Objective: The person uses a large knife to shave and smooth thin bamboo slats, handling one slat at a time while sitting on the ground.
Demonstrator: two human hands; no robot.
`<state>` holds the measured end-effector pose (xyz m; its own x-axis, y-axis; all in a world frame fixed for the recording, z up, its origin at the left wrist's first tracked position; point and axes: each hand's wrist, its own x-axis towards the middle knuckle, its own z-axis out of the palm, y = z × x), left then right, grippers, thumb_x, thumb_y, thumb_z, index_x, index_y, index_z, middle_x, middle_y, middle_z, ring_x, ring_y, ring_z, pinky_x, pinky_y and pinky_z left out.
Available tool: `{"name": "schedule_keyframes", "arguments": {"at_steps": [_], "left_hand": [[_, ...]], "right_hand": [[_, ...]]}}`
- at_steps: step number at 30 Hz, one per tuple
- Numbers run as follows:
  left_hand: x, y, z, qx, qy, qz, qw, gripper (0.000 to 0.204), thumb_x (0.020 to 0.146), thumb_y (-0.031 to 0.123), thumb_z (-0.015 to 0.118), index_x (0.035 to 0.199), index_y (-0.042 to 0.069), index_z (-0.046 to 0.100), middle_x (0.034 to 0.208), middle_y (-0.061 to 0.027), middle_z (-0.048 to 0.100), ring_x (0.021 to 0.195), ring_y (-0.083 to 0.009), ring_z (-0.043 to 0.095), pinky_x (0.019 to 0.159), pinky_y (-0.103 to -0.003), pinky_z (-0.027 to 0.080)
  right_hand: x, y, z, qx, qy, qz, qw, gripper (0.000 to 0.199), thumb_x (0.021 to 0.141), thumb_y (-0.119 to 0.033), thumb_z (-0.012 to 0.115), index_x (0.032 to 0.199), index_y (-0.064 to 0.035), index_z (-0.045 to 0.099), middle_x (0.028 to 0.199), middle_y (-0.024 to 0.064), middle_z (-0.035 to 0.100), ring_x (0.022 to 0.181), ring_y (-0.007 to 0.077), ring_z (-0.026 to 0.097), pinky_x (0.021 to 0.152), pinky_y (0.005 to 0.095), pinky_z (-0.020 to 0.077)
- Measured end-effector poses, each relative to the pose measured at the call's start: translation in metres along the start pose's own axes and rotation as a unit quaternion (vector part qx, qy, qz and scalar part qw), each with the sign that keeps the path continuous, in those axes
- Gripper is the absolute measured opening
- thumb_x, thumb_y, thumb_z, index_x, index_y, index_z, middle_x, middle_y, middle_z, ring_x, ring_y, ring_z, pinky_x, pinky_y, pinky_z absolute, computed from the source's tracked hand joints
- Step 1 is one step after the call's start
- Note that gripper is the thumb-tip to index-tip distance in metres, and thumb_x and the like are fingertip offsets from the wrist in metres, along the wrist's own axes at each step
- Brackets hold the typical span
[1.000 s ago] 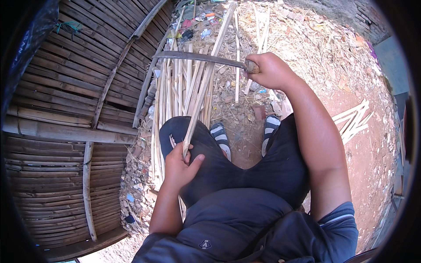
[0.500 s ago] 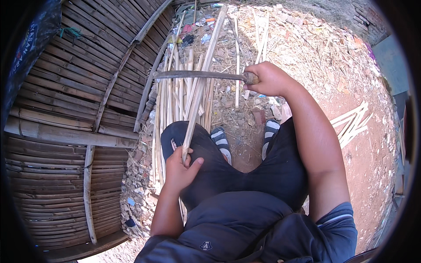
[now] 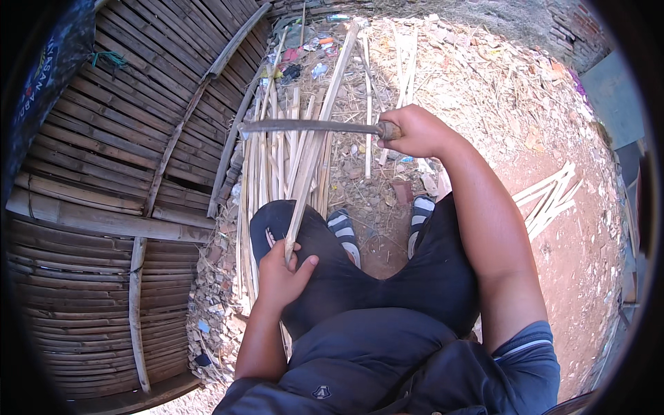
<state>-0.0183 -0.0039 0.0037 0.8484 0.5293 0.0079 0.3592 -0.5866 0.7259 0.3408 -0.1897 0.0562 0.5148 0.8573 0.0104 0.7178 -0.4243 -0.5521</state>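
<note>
A long, pale bamboo strip (image 3: 319, 138) slants from above my left thigh toward the far ground. Its near end rests in my left hand (image 3: 283, 273), with the fingers curled beneath it and the thumb off to the side. My right hand (image 3: 413, 131) is wrapped round the wooden handle of a long-bladed machete (image 3: 304, 126). The blade points left and lies across the strip about midway along. Whether its edge bites into the bamboo cannot be made out.
A pile of bamboo strips (image 3: 266, 166) lies beyond my left knee, beside a slatted bamboo wall (image 3: 117, 131). Other strips (image 3: 546, 197) lie on bare earth at the right. Straw and rubble (image 3: 477, 83) cover the far ground. My striped socks (image 3: 342, 232) show between my knees.
The view has shifted slightly. Machete and strip keep nearly the same place relative to each other, and both hands hold on as before.
</note>
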Motion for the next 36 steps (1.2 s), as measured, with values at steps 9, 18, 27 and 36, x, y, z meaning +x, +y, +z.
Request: {"name": "schedule_keyframes", "arguments": {"at_steps": [9,18,27,36], "left_hand": [[0.003,0.003,0.001,-0.003,-0.021,-0.006,1.000,0.037,0.088,0.018,0.087,0.110,0.000,0.062,0.065,0.0045,0.044,0.061,-0.0059,0.043,0.057,-0.026,0.038],[0.000,0.010,0.008,0.030,0.017,0.017,0.999,0.044,0.085,0.024,0.089,0.110,-0.003,0.065,0.061,-0.0013,0.048,0.055,-0.0120,0.048,0.056,-0.029,0.042],[-0.001,0.015,0.010,0.082,0.023,0.020,0.996,0.050,0.083,0.030,0.090,0.111,-0.003,0.066,0.065,-0.0060,0.056,0.058,-0.0217,0.059,0.060,-0.034,0.050],[-0.001,0.013,0.014,0.076,0.031,0.063,0.995,0.049,0.084,0.027,0.090,0.113,-0.004,0.065,0.063,-0.0012,0.049,0.057,-0.0115,0.048,0.056,-0.029,0.041]], "right_hand": [[-0.016,-0.006,0.004,-0.093,0.018,-0.028,0.995,0.029,0.088,-0.028,0.080,0.111,-0.0111,0.074,0.098,0.0202,0.076,0.096,0.0409,0.073,0.084,0.0519,0.0571],[-0.011,0.013,-0.025,-0.051,0.098,0.111,0.988,0.026,0.087,-0.024,0.079,0.109,-0.0112,0.075,0.092,0.0192,0.075,0.093,0.0393,0.073,0.082,0.0514,0.0563],[-0.021,-0.031,0.006,-0.139,-0.072,-0.077,0.985,0.033,0.084,-0.026,0.080,0.114,-0.0118,0.076,0.100,0.0178,0.076,0.098,0.0399,0.073,0.088,0.0507,0.0580],[-0.012,0.040,-0.023,-0.061,0.164,0.161,0.971,0.036,0.089,-0.030,0.079,0.118,-0.0090,0.075,0.104,0.0214,0.077,0.103,0.0406,0.073,0.090,0.0504,0.0578]]}}
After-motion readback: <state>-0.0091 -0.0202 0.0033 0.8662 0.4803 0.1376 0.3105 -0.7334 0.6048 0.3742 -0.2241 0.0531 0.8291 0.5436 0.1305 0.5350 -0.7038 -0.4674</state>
